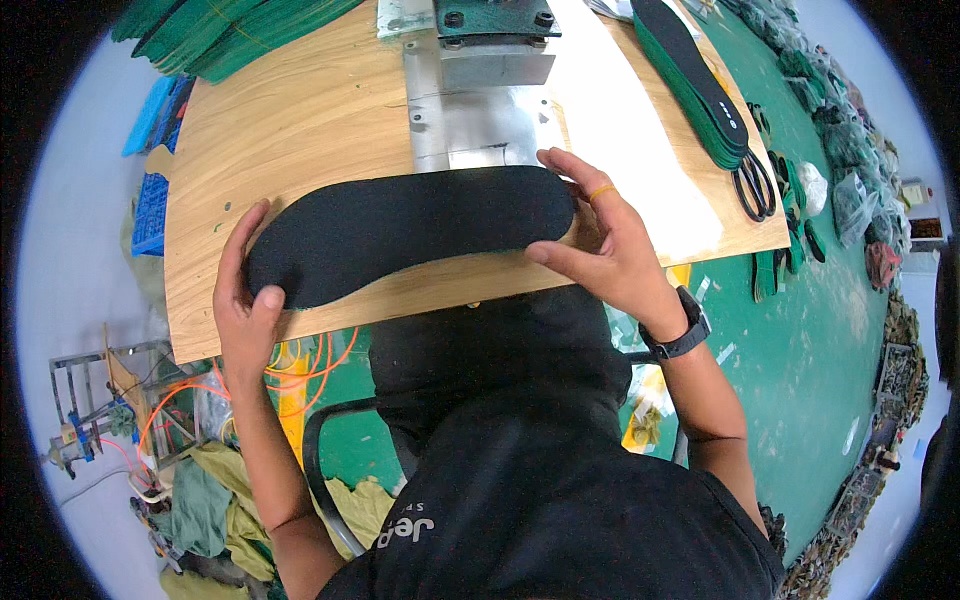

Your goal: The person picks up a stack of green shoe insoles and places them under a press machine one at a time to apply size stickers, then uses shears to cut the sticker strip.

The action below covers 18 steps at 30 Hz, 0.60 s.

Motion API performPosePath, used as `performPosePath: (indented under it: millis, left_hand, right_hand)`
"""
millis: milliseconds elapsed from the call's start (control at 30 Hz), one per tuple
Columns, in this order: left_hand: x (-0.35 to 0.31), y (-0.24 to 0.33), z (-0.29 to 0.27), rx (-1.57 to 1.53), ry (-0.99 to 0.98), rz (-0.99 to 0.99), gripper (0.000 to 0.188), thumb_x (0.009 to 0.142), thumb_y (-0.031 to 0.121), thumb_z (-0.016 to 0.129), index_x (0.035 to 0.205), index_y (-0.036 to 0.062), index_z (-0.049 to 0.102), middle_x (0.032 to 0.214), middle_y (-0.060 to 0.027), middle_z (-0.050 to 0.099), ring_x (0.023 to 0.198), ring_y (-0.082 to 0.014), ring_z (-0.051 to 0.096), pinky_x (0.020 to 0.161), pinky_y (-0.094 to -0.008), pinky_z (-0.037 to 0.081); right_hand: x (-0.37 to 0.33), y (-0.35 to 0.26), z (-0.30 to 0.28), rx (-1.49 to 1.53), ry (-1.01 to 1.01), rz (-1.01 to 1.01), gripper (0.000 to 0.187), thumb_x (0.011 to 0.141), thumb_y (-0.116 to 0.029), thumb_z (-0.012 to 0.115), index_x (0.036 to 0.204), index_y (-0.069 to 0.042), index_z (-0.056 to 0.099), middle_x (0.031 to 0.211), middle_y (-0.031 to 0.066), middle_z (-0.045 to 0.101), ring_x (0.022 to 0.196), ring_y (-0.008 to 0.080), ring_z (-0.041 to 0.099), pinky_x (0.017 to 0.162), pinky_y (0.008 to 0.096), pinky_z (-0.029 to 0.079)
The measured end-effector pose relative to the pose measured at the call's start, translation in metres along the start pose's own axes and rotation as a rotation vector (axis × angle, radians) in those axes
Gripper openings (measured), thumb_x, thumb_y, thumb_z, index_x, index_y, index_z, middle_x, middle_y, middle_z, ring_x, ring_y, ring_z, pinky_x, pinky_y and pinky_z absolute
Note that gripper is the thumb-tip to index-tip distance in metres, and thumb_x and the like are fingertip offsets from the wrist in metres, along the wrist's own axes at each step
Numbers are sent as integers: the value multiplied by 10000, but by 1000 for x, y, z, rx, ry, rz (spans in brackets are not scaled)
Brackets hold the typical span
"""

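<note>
A black insole (420,225) lies sideways above the near part of the wooden table, its wide end to the left. My left hand (245,300) is closed on that wide end, thumb on top and fingers along the outer edge. Around the narrower right end curves my right hand (610,235), wearing a yellow ring and a dark watch. Its thumb touches the near edge and its index finger reaches the far edge. Just beyond the insole is a metal plate (475,125) beneath a machine head (495,30).
Black-topped green insoles (690,85) are stacked at the table's right, beside black scissor handles (755,187). Green sheets (230,40) pile up at the far left. A blue crate (150,215) stands left of the table (300,120). Orange hoses (320,375) hang below it.
</note>
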State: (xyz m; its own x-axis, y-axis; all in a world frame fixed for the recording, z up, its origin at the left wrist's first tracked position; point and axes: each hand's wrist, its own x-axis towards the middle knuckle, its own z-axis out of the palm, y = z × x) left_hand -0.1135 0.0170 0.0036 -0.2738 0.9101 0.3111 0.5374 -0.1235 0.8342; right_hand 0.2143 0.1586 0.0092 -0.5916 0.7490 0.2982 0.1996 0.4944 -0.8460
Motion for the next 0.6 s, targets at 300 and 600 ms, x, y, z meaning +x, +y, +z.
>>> performPosePath:
  millis: [300,600]
  left_hand:
    - [0,2,-14,-40,-172,-130,958,549,363,823,1346,6,429,1317,-143,481,1232,-239,452,1051,-345,315]
    - [9,5,-14,51,-218,-15,1148,456,276,873,1436,80,307,1315,-186,491,1245,-286,456,1051,-372,328]
  right_hand:
    - [-3,-6,-12,-276,-61,-111,722,683,-203,796,1296,-15,461,1157,199,557,1059,339,531,888,371,450]
    - [-3,-11,-9,-362,-29,-119,703,657,-183,817,1265,-36,496,1045,137,551,979,265,524,835,332,453]
